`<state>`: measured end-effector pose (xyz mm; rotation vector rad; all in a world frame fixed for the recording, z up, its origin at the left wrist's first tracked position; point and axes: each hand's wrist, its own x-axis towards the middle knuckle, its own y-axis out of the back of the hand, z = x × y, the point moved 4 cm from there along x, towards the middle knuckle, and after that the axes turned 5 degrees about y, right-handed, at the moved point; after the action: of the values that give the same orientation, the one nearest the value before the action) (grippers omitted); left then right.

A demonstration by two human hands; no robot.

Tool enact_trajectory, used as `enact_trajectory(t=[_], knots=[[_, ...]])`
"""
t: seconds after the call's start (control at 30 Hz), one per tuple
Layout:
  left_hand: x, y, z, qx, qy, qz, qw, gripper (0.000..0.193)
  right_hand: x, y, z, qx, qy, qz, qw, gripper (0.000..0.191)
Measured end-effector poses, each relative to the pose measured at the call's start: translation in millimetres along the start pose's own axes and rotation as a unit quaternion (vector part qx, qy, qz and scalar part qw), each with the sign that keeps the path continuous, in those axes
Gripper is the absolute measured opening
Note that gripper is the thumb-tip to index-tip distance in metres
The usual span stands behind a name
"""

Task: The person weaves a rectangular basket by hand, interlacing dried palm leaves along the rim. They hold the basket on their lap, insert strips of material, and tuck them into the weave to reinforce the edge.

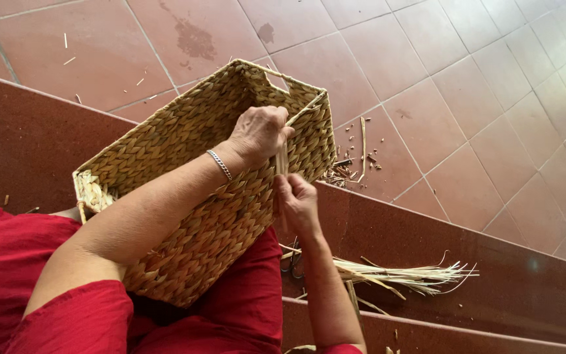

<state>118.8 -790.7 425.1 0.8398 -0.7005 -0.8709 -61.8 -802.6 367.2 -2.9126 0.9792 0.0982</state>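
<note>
A rectangular woven straw basket [191, 151] lies tilted on my lap, its handle cut-out toward the tiled floor. My left hand [259, 133], with a silver bracelet at the wrist, rests on the basket's upper side and pinches a pale fibre strand [283, 157]. My right hand [296, 203] is just below it at the basket's right edge, fingers closed on the same strand's lower part.
A bundle of loose pale fibres [401, 275] lies on the dark red step [506, 288] to the right. Fibre scraps [352, 172] are scattered on the terracotta tiled floor [466, 98]. My red clothing [8, 262] covers my lap.
</note>
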Motion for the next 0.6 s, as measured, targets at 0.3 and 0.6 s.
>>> enact_trajectory(t=[0.3,0.6], knots=[[-6.7,-24.8,2.5,0.116,-0.152,0.079,0.978,0.016,-9.2,-16.4,-3.5,-0.196,0.134,0.07,0.969,0.031],[-5.8,13.1,5.3,-0.098,0.01,-0.007,0.995,0.025,-18.3,-11.8,-15.7,-0.192,0.153,0.07,0.967,0.031]])
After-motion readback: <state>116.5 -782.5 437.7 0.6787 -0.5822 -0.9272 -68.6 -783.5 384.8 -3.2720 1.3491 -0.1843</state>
